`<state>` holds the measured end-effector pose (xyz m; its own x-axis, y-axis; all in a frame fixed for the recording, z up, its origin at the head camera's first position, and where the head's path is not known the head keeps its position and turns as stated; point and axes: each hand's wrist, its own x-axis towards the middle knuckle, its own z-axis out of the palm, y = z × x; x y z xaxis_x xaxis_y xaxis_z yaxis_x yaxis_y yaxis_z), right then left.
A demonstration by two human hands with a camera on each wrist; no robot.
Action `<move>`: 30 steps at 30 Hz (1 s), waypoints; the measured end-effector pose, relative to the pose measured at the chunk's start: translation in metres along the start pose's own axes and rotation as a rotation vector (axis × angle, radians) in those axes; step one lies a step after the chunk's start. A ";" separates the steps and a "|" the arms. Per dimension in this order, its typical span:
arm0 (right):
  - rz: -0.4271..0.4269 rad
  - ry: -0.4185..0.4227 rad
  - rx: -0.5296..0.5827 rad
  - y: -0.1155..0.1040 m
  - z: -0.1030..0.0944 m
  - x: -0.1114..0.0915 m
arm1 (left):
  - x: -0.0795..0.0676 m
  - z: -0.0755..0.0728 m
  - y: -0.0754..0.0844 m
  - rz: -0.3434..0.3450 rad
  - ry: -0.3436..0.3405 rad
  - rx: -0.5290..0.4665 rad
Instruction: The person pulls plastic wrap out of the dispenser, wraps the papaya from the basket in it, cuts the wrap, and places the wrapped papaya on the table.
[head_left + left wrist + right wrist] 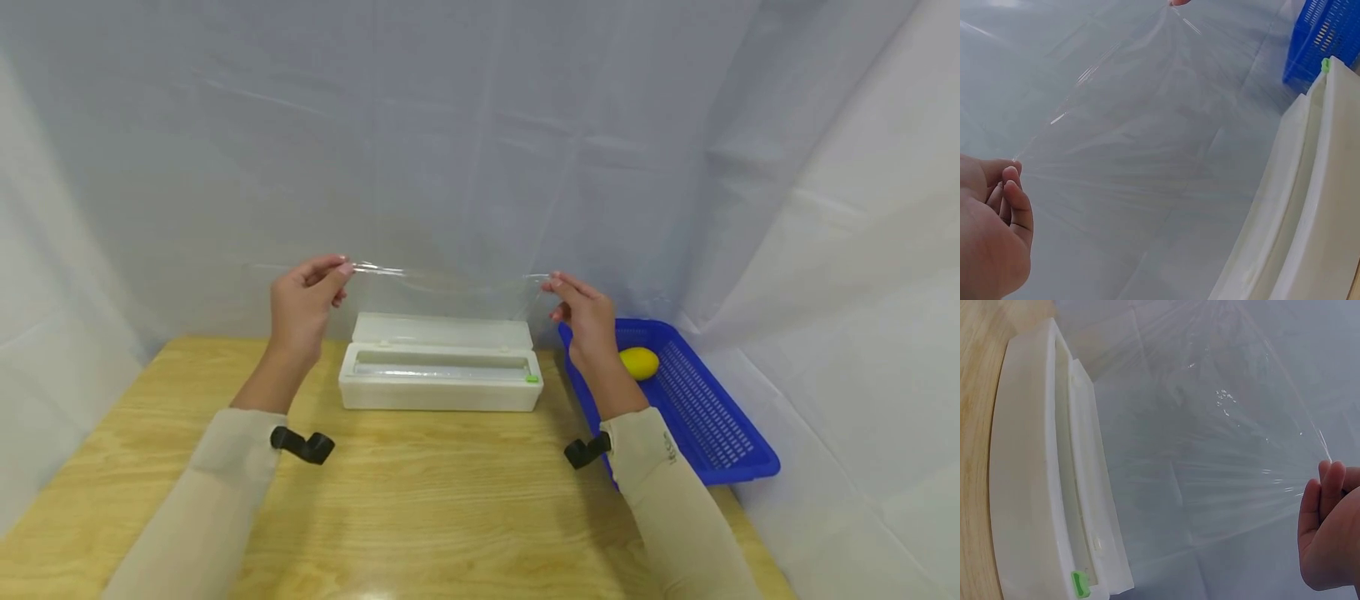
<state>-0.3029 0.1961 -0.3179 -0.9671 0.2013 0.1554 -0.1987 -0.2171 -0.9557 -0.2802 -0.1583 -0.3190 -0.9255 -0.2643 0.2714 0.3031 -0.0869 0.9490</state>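
A clear sheet of plastic wrap (1129,131) is stretched taut between both hands, above and behind a white dispenser box (441,395). Its left corner is pinched between thumb and fingertips of my left hand (303,300). The opposite corner is pinched by my right hand (585,312). In the right wrist view, creases fan across the film from the right fingertips (1333,478). The box's lid (442,332) stands open at the back, and a roll (442,372) shows inside. A small green slider (1080,584) sits at the box's right end.
A blue plastic basket (708,408) stands on the right of the wooden table (420,500), partly behind the right forearm. Inside it lies a yellow lemon-like fruit (640,363). Pale sheeting (450,150) hangs behind and at both sides.
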 end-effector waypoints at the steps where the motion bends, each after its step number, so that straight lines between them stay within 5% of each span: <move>1: -0.001 0.002 -0.002 -0.001 0.001 0.000 | 0.001 0.000 0.001 0.005 -0.003 -0.005; 30: -0.057 -0.028 -0.013 -0.031 0.005 0.000 | 0.011 0.005 0.028 0.054 0.007 -0.054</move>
<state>-0.2978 0.1978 -0.2867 -0.9585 0.1856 0.2163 -0.2515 -0.1932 -0.9484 -0.2832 -0.1589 -0.2883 -0.9061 -0.2763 0.3205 0.3642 -0.1237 0.9231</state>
